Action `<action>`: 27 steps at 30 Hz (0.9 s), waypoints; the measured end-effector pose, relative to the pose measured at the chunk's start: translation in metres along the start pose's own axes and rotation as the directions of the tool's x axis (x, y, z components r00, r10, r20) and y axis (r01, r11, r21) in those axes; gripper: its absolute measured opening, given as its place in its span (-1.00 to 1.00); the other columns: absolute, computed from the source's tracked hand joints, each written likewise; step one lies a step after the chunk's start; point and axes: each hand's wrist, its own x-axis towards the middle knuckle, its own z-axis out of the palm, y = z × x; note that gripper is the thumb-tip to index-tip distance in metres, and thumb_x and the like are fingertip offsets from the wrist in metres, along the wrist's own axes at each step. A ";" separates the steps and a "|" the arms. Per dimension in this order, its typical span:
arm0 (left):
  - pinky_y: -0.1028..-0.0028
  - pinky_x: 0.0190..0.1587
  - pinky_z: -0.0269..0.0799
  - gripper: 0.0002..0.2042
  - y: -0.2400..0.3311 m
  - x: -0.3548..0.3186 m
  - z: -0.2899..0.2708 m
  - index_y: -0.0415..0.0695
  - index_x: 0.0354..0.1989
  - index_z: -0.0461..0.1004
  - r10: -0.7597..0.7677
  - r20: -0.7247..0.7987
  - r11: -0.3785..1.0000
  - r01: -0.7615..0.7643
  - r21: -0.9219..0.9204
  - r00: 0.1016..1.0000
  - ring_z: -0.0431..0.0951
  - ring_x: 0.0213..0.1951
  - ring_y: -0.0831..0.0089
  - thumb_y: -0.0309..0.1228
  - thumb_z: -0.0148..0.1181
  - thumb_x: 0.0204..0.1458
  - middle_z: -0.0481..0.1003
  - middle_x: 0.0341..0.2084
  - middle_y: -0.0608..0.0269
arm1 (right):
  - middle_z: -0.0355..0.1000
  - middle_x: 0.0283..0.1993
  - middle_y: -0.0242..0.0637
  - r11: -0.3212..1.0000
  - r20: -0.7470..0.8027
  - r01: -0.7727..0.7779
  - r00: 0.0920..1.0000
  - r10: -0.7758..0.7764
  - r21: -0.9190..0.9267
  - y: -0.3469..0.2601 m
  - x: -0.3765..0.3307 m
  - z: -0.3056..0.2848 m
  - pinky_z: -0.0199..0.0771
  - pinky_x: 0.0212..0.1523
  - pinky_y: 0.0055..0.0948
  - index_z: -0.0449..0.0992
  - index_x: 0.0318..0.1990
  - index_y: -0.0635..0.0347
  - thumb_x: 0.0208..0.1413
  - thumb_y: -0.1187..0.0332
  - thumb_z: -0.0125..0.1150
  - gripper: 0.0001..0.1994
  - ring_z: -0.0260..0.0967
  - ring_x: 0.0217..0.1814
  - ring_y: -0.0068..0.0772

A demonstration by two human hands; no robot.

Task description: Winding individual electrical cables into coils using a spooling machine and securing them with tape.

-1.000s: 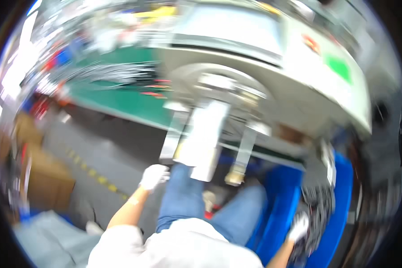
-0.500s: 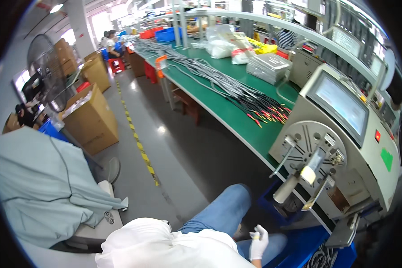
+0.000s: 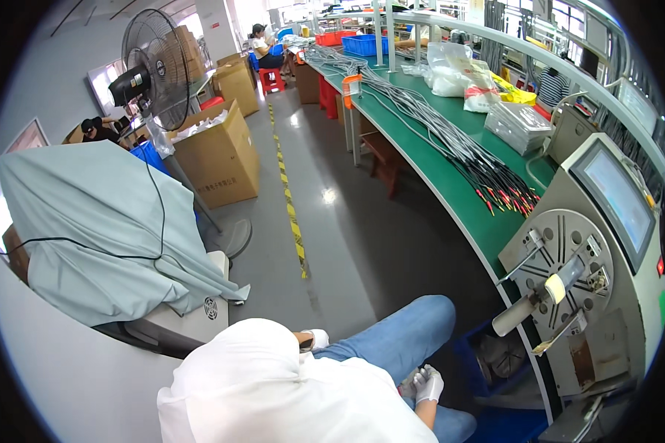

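Note:
My right hand (image 3: 428,385), in a white glove, rests low by my jeans (image 3: 399,328), over the right thigh. Its fingers are curled in; whether anything lies inside them is hidden. Of my left hand (image 3: 318,339) only part of a white glove shows, beside the hip past my white sleeve (image 3: 251,354), and its fingers are out of sight. Nearest on the right is a grey machine with a slotted round disc (image 3: 561,258), carrying rods and a roller-like handle, below a screen (image 3: 615,199). Neither hand touches it.
A green workbench (image 3: 451,199) bears a long bundle of grey cables (image 3: 451,140) with red and yellow tips. On the left stand a cloth-covered machine (image 3: 103,221), a fan (image 3: 155,70) and cardboard boxes (image 3: 222,162). A blue crate (image 3: 473,362) sits beneath the bench.
My view has swung left, so the bench and machine sit further right. Part of my left glove has come into sight. My right hand's fingers, raised before, are now curled.

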 end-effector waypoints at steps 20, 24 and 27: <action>0.23 -0.15 0.41 -0.69 -0.030 0.026 0.025 -0.13 -0.28 0.59 0.059 0.048 0.998 -0.060 0.028 0.997 0.56 -0.18 0.02 -0.18 0.07 -0.03 0.55 -0.28 -0.06 | 0.38 -0.49 -0.29 0.991 0.161 -0.042 0.985 0.062 -0.125 0.001 0.027 -0.004 0.39 -0.60 -0.44 0.45 -0.25 0.19 0.11 0.36 0.04 -0.87 0.34 -0.58 -0.35; 0.23 -0.14 0.40 -0.68 -0.027 0.040 0.028 -0.14 -0.25 0.58 0.011 0.022 0.995 -0.009 -0.099 1.000 0.56 -0.17 0.03 -0.18 0.08 -0.02 0.55 -0.26 -0.07 | 0.37 -0.49 -0.29 0.992 0.125 -0.038 0.991 0.053 -0.119 0.001 0.031 -0.013 0.38 -0.60 -0.44 0.45 -0.25 0.19 0.11 0.37 0.04 -0.87 0.34 -0.59 -0.36; 0.24 -0.12 0.39 -0.66 -0.031 0.049 0.039 -0.16 -0.22 0.57 -0.096 0.046 0.950 0.105 -0.295 0.994 0.55 -0.14 0.04 -0.15 0.08 0.00 0.54 -0.22 -0.08 | 0.37 -0.49 -0.28 0.985 0.107 -0.069 0.991 0.086 -0.158 0.005 0.029 -0.013 0.37 -0.59 -0.41 0.45 -0.24 0.20 0.11 0.36 0.04 -0.86 0.32 -0.59 -0.34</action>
